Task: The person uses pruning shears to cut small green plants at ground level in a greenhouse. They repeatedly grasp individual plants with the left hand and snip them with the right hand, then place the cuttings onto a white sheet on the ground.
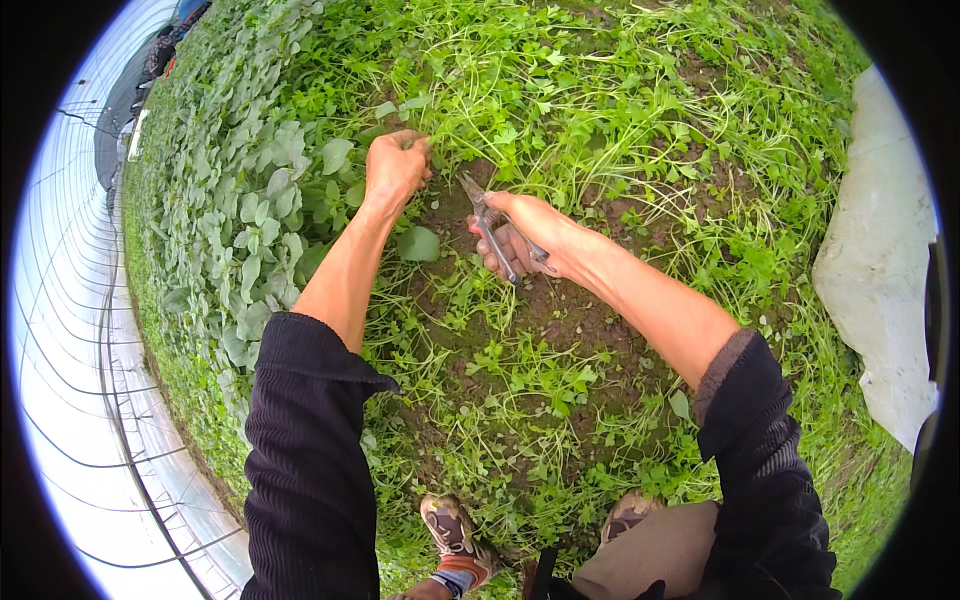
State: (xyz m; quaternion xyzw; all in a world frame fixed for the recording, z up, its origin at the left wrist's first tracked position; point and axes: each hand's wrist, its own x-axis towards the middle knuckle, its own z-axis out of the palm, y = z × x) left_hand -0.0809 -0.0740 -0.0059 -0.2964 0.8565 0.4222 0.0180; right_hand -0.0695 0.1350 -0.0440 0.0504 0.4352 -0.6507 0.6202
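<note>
My left hand (398, 166) is curled into a fist at the border between broad-leaved plants and low green stems. Its fingers appear closed on a plant stem, mostly hidden by the hand, with broad leaves (397, 107) just beyond the knuckles. In my right hand (517, 236) lies a pair of pruning shears (486, 214) with red on one handle. The shears' handles are spread and their blades point up-left, a little short of my left hand. Bare brown soil (450, 202) shows beneath the blade tips. A single round leaf (418, 244) sits below my left wrist.
Dense broad-leaved plants (255, 202) line the left. Parsley-like greens (600, 112) sprawl ahead and around my shoes (448, 525). A pale sheet (874, 262) stands at the right. The greenhouse's hooped wall (75, 360) curves along the far left.
</note>
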